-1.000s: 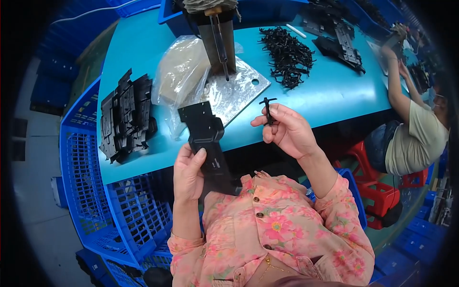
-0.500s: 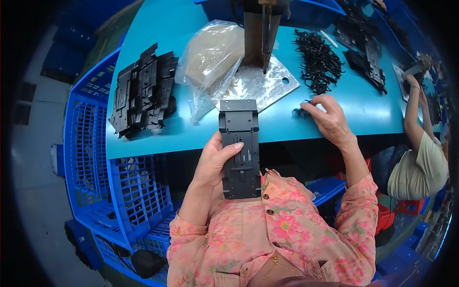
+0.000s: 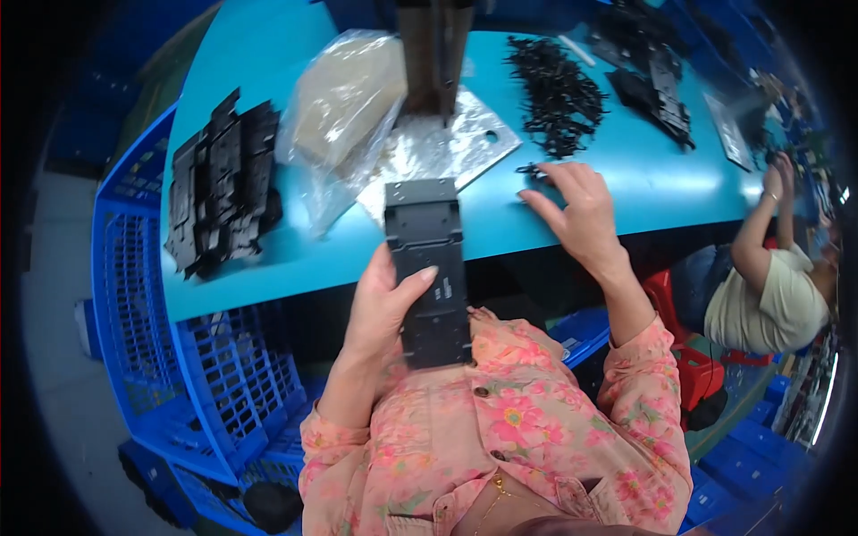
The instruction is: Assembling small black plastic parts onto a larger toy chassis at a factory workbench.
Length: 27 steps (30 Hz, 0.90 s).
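My left hand (image 3: pixel 375 302) grips a panel (image 3: pixel 436 313); my right hand (image 3: pixel 583 207) is open beside a clip (image 3: pixel 533 171).
The black panel is in front of me, its long side directed to 12 o'clock, my left thumb lying on its face. From this panel, my right hand is at 2 o'clock, above the near edge of the turquoise table (image 3: pixel 657 188), with thumb and fingers apart; I cannot tell if the fingertips touch the clip. The metal base (image 3: pixel 485 154) is at 12, the plastic bag (image 3: pixel 335 112) at 11, the panel stack (image 3: pixel 228 188) at 10, the clip pile (image 3: pixel 561 98) at 1. A blue crate (image 3: pixel 207 393) stands at 8, a co-worker (image 3: pixel 764 299) sits at 3.
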Motion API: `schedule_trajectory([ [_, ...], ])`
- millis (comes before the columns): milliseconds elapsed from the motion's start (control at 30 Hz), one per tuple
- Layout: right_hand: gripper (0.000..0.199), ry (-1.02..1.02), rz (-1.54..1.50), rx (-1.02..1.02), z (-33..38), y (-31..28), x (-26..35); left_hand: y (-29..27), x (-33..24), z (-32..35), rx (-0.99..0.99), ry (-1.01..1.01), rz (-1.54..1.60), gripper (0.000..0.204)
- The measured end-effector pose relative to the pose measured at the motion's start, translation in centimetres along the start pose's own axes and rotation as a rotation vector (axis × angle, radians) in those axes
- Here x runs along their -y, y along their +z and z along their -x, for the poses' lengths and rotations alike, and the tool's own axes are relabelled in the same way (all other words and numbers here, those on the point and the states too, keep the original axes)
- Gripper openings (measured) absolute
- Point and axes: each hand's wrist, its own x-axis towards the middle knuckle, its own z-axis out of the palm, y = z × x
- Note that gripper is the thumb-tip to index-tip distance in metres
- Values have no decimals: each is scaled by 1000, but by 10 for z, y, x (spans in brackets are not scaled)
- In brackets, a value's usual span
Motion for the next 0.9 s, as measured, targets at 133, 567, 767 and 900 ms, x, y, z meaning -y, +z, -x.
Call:
schedule_trajectory([
  [133,21,-43,9,39,-2,0,0,0,-1,1,27,72,-14,39],
  [567,16,-34,-48,45,3,10,9,-8,-8,3,12,22,291,28],
  [767,14,242,-783,104,17,0,39,-8,-14,5,-132,311,270,29],
  [900,17,404,-1392,255,36,11,67,0,-18,6,-153,394,310,33],
])
